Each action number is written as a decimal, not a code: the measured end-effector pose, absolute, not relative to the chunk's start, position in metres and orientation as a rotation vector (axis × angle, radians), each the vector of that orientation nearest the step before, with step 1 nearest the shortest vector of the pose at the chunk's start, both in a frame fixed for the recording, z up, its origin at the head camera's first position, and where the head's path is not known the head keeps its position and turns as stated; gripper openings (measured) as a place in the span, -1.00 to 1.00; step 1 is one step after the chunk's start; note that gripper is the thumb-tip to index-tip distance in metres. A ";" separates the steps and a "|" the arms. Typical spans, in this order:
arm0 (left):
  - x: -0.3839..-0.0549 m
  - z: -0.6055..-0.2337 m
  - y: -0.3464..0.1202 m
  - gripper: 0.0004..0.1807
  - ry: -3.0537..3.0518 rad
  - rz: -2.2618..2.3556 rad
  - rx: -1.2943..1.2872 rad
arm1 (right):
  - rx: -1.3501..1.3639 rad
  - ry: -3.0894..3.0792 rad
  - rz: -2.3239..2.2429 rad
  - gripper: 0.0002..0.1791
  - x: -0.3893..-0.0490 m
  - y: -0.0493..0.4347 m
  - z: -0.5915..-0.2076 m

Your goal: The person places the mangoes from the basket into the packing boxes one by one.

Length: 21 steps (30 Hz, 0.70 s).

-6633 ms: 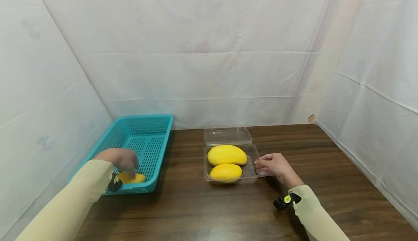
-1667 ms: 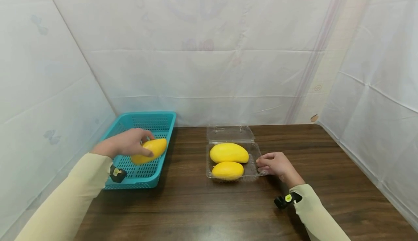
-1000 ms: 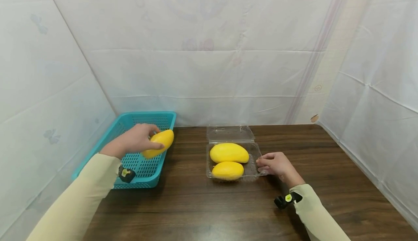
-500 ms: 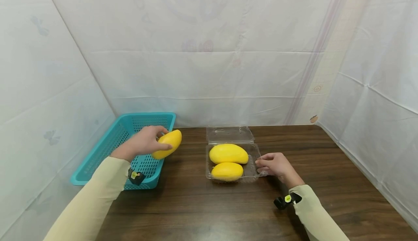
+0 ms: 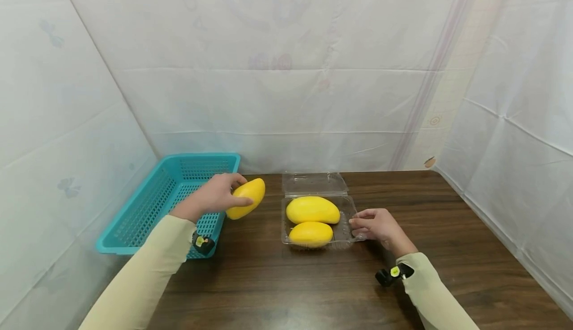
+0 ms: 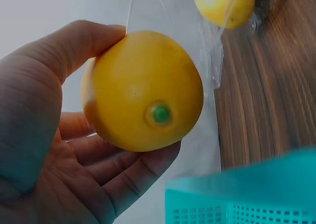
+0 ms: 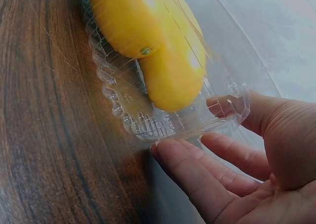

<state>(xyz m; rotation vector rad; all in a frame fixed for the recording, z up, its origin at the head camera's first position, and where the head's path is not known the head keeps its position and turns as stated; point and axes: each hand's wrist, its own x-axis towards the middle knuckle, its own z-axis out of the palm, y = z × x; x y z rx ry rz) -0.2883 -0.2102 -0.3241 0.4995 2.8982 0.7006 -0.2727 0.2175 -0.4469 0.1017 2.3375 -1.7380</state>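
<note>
My left hand [image 5: 218, 194] grips a yellow mango [image 5: 247, 199], held up just right of the turquoise basket [image 5: 104, 244]. In the left wrist view this mango [image 6: 140, 88] shows its green stem end, with thumb and fingers curled round it. Two more mangoes lie side by side in a clear plastic clamshell box [image 5: 344, 220]: a larger one [image 5: 312, 210] behind and a smaller one [image 5: 311, 233] in front. My right hand [image 5: 378, 230] pinches the box's right edge; the right wrist view shows the thumb over the clear rim [image 7: 232, 112] and fingers beneath.
The box's clear lid [image 5: 315, 184] lies folded back toward the white cloth wall [image 5: 286, 96]. Everything stands on a dark wooden table [image 5: 286, 290]. White cloth also closes in the left and right sides.
My left hand has taken a mango out of the basket and carried it rightward past the basket's edge. My right hand stays at the box, which has not moved.
</note>
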 end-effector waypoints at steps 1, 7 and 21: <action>-0.288 -0.325 -0.208 -0.27 2.896 0.706 0.502 | 0.100 2.336 -1.739 -0.64 -0.273 0.218 -0.447; -0.289 -0.331 -0.192 -0.32 2.893 0.742 0.503 | 0.098 2.336 -1.749 -0.64 -0.273 0.218 -0.448; -0.290 -0.343 -0.159 -0.33 2.865 0.812 0.573 | 0.089 2.311 -1.769 -0.60 -0.272 0.218 -0.449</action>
